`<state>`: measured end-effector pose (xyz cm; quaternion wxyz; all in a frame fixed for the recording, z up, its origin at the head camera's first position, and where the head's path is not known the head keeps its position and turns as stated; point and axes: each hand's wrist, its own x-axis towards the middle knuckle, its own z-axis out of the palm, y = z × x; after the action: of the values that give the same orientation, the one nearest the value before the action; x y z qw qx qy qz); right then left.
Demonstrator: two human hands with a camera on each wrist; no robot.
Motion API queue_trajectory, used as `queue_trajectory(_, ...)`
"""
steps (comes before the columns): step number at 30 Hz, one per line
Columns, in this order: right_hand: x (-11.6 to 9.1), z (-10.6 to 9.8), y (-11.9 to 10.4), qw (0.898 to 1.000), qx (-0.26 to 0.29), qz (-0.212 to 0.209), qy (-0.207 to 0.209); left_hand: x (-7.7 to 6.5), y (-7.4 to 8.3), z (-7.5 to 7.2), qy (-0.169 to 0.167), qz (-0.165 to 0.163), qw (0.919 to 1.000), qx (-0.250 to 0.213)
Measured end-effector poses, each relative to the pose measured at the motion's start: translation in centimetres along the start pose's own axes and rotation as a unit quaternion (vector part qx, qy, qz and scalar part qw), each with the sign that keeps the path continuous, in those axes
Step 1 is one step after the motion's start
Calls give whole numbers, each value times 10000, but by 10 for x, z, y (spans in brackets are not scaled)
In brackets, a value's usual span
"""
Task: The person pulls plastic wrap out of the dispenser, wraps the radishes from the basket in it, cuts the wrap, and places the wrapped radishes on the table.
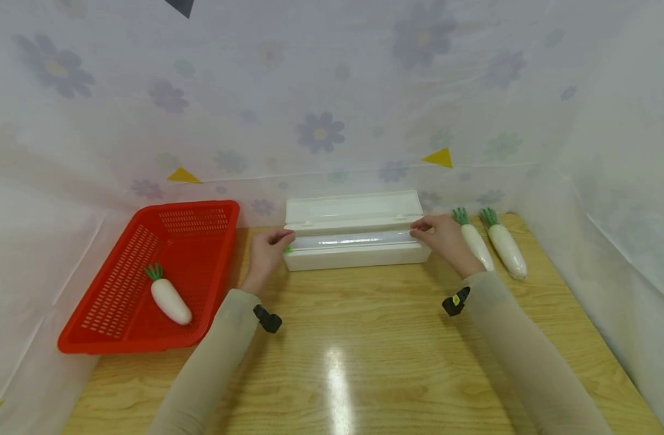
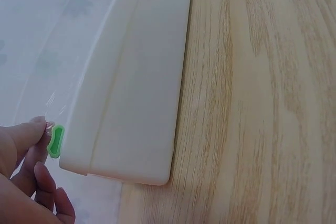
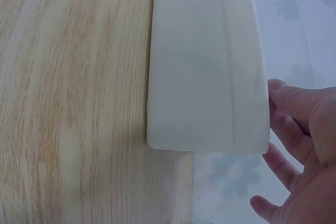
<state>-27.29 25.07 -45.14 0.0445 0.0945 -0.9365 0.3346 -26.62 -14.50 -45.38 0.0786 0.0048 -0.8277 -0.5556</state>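
Note:
A long white cling film dispenser (image 1: 356, 260) lies crosswise on the table, its lid (image 1: 353, 210) tipped back. The shiny cling film (image 1: 359, 240) stretches along the inside. At the dispenser's left end my left hand (image 1: 265, 254) pinches the film's edge between thumb and finger. Just beside those fingertips sits a small green slider (image 2: 56, 142) on the dispenser's corner. My right hand (image 1: 447, 241) pinches the film at the opposite end, thumb against fingers. In the right wrist view the dispenser's wall (image 3: 194, 77) partly hides those fingertips.
On the left, a red plastic basket (image 1: 219, 296) holds one white radish (image 1: 171, 301) with green stems. Two more radishes, a near one (image 1: 475, 246) and a far one (image 1: 507, 249), lie beyond my right hand, shiny on the surface. Flowered sheeting (image 1: 321, 90) hangs behind the wooden table (image 1: 364, 344).

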Motion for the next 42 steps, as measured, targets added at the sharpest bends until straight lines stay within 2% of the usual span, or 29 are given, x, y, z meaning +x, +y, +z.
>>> queue_trajectory(9, 2, -4, -5, 9990, 444, 67, 52, 2, 4, -1, 23, -140, 9997, -179)
queue_trajectory(15, 4, -10, -14, 9971, 720, 47, 231, 6, 5, -2, 95, 18, 9998, -164)
queue_trajectory(23, 4, -7, -14, 9954, 908, 126, 276, 6, 1, -5, -286, 293, 9992, -6)
queue_trajectory(28, 4, -6, -13, 9959, 857, 295, 84, 5, 3, -5, -260, -27, 9997, -1)
queue_trajectory(31, 4, -6, -11, 9955, 854, 409, 74, 5, 4, -6, -249, -254, 9991, -235)
queue_trajectory(34, 4, -6, -9, 9925, 1101, 530, 79, 5, 5, -8, -271, -362, 9975, -550)
queue_trajectory(38, 4, -9, -8, 9872, 1452, 656, 0, 4, 7, -11, -216, -303, 9971, -664)
queue_trajectory(42, 5, -12, -11, 9847, 1568, 750, -96, 4, 11, -10, -84, -104, 9987, -485)
